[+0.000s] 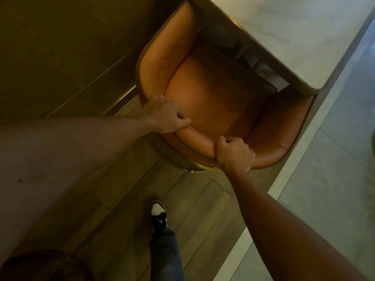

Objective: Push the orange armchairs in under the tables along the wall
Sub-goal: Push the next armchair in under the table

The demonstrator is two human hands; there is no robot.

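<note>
An orange leather armchair (207, 94) with a curved back and a brass base ring stands straight ahead of me, its seat front tucked under the edge of a pale marble table (294, 37). My left hand (165, 115) grips the top of the backrest on its left side. My right hand (234, 154) is closed over the backrest rim further right. Both arms reach forward to the chair.
A dark wood wall panel (60, 57) with a lit brass strip runs along the left. Wooden plank floor (125, 199) lies under me, pale stone floor (334, 169) to the right. My foot in a black and white shoe (159, 212) steps forward.
</note>
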